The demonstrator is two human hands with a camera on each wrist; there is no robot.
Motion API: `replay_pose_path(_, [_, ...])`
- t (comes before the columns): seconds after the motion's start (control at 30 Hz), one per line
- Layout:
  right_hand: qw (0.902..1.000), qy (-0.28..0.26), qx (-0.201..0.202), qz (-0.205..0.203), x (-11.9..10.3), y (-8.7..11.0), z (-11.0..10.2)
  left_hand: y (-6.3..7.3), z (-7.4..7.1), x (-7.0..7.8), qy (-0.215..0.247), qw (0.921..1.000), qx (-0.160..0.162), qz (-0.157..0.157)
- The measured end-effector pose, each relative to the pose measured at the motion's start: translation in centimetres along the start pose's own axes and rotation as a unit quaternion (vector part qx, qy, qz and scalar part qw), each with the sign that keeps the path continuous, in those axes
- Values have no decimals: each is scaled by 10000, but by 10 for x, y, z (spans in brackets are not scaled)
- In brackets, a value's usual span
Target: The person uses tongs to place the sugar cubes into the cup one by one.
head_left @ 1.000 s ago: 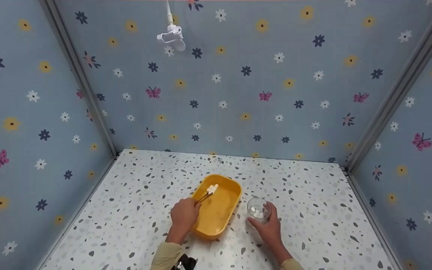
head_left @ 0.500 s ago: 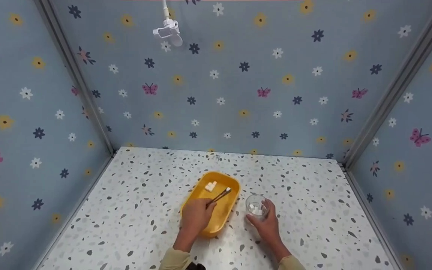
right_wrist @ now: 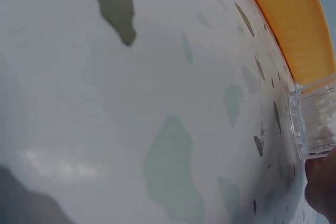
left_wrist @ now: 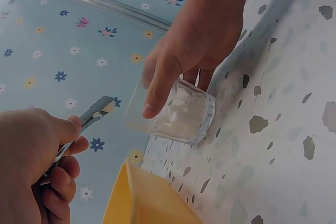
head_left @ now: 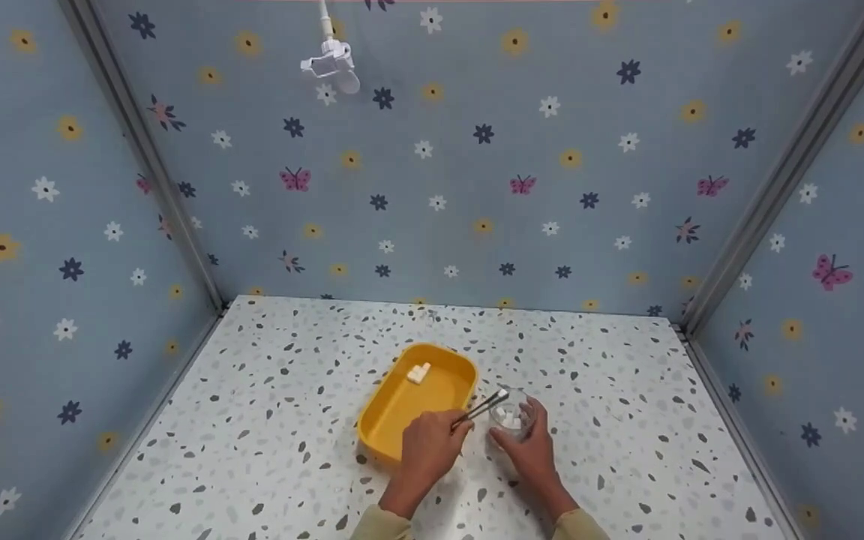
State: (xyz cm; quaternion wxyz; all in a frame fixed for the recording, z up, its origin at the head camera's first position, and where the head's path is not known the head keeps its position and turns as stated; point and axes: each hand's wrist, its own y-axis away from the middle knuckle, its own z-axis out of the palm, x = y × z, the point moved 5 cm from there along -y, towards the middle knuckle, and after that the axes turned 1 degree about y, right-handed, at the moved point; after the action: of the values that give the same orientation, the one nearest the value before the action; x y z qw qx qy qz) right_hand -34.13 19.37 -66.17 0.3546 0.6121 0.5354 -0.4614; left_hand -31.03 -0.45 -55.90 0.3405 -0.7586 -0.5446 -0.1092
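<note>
My left hand (head_left: 430,448) grips a pair of metal tongs (left_wrist: 94,113) with serrated tips. A small white cube (head_left: 503,394) sits between the tips, over the rim of a clear glass (head_left: 498,426). Fingers and thumb of my right hand (head_left: 535,448) curl round the glass, which stands on the table with several white cubes (left_wrist: 184,111) inside. Under and beside my left forearm lies a yellow tray (head_left: 379,405), holding a small cluster of white cubes (head_left: 418,373) near its far left end. In the right wrist view only the glass's edge and a bit of the hand show.
The speckled white table (head_left: 267,390) is enclosed by flower-patterned blue walls (head_left: 432,187) at the back and sides. A white clamp-like holder (head_left: 333,66) hangs in front of the back wall, high above the table.
The tongs have gone from the cube cluster in the tray, rightward past the tray's edge to the glass, carrying one cube. My right hand stays round the glass.
</note>
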Motion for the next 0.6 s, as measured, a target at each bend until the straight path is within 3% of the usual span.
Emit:
replay_pose_path(0.37, [9999,24,-29,134,1,-1,1,0,5,-2,-23,9998,-172,16])
replay_pose_path(0.47, [9999,40,-43,157,1,0,1,0,3,-5,-53,9997,-172,-165])
replay_pose_path(0.6, [9999,55,-47,156,0,-1,1,1,-5,-14,-262,9977,199,-600])
